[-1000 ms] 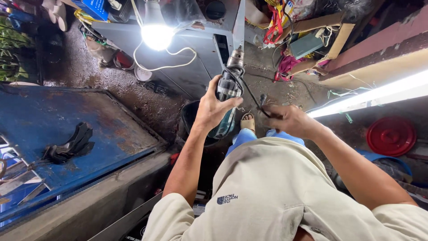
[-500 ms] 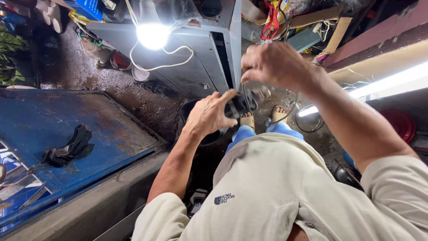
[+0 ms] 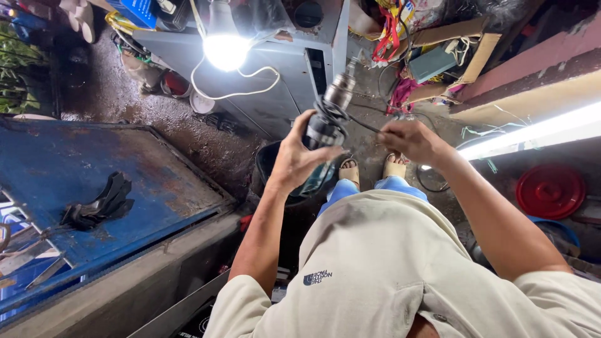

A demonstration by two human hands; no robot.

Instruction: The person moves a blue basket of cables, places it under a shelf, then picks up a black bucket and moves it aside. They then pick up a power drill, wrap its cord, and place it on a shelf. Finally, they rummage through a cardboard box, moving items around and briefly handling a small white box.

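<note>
meanwhile left hand (image 3: 299, 156) grips the drill (image 3: 327, 125), right hand (image 3: 413, 141) pinching its black cord (image 3: 362, 123)

Below you the floor (image 3: 188, 134) is dark, wet, gritty concrete. To your left lies a rusted blue metal panel (image 3: 75, 169) with a black crumpled glove (image 3: 100, 203) on it, edged by a grey concrete ledge (image 3: 125, 288). Ahead stands a grey metal cabinet (image 3: 282, 75); a bare lit bulb (image 3: 225, 50) hangs before it on a white cord (image 3: 244, 84). To your right a lit fluorescent tube (image 3: 532, 131) runs along a pink and cream wall ledge (image 3: 538, 69). A round red lid (image 3: 549, 191) lies beneath the tube. Cardboard, rags and wires (image 3: 432, 56) pile up at top right, and green leaves (image 3: 15, 69) show far left.
</note>
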